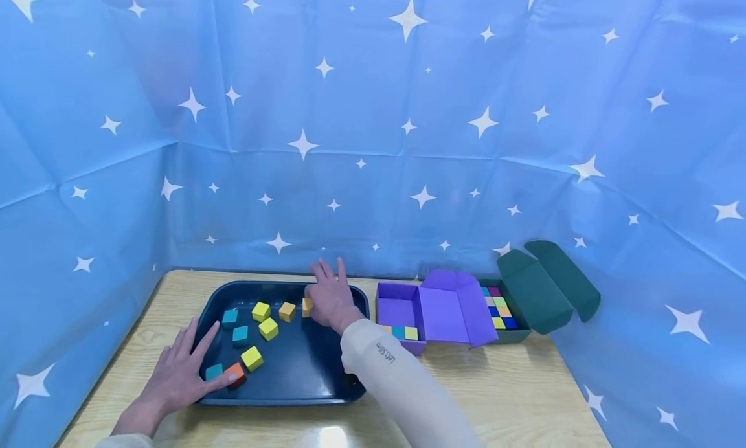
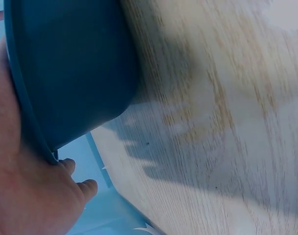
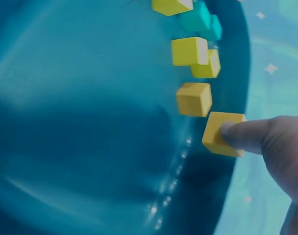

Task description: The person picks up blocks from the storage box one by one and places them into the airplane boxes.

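Observation:
Over the far right part of a dark blue tray (image 1: pixel 291 370), my right hand (image 1: pixel 333 300) pinches a light orange cube (image 3: pixel 213 142); the right wrist view shows the thumb on its face, the opposing finger hidden. A second light orange cube (image 1: pixel 287 312) sits just left of it. My left hand (image 1: pixel 175 373) lies across the tray's left rim with fingers extended, and its thumb touches a red-orange cube (image 1: pixel 237 371). Several teal cubes (image 1: pixel 240 335) and yellow cubes (image 1: pixel 269 329) are spread over the left half of the tray.
Right of the tray stands an open purple box (image 1: pixel 398 289) with a row of cubes along its near side. Its lid overlaps an open green box (image 1: pixel 515 336) holding many coloured cubes. A blue star-patterned sheet (image 1: pixel 361 195) hangs around the wooden table (image 1: pixel 501 396).

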`<state>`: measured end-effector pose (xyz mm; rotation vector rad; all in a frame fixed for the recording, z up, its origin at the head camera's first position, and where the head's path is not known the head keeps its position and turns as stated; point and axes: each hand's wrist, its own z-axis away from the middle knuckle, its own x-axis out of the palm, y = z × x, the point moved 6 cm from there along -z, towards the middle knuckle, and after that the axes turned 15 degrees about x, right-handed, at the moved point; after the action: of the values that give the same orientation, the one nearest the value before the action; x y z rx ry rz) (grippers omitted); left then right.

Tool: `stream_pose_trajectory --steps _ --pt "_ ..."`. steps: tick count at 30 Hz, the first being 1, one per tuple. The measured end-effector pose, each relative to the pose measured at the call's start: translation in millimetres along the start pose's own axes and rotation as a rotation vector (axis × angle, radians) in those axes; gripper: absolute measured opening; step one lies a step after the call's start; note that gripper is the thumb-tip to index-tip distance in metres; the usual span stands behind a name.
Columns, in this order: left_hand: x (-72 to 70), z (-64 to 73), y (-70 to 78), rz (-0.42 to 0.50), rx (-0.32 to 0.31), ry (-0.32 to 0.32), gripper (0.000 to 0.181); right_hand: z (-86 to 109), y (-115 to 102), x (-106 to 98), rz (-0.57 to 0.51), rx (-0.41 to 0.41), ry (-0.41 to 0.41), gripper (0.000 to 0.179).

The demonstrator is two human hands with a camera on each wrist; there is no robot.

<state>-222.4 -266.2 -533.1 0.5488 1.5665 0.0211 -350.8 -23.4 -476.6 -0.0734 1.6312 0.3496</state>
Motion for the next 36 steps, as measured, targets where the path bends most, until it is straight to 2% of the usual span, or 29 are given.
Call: stream_pose_trajectory --steps 4,10,16,21,28,36 --pt "-0.4 0.1 0.6 0.006 -0.004 -0.004 0.108 3.2 18 -12 -0.024 0.002 0.033 0.027" --pt "-3.8 0.3 2.0 -0.005 0.005 0.000 0.107 8.5 65 -22 -0.051 0.028 0.081 0.029" --pt "-2.7 -0.1 0.5 -0.011 0.006 0.000 0.107 11.1 116 -22 -0.085 0.097 0.082 0.029" --pt "-1.7 0.7 -0.7 0.006 0.004 0.001 0.107 14.6 145 -17 -0.106 0.147 0.077 0.025" --pt "-2.3 1.1 0.1 0.007 0.007 -0.002 0.105 29.0 165 5 -0.110 0.177 0.021 0.021" --pt "0.3 1.3 -0.3 0.023 0.009 -0.001 0.106 40.0 166 33 -0.012 0.175 -0.032 0.028"
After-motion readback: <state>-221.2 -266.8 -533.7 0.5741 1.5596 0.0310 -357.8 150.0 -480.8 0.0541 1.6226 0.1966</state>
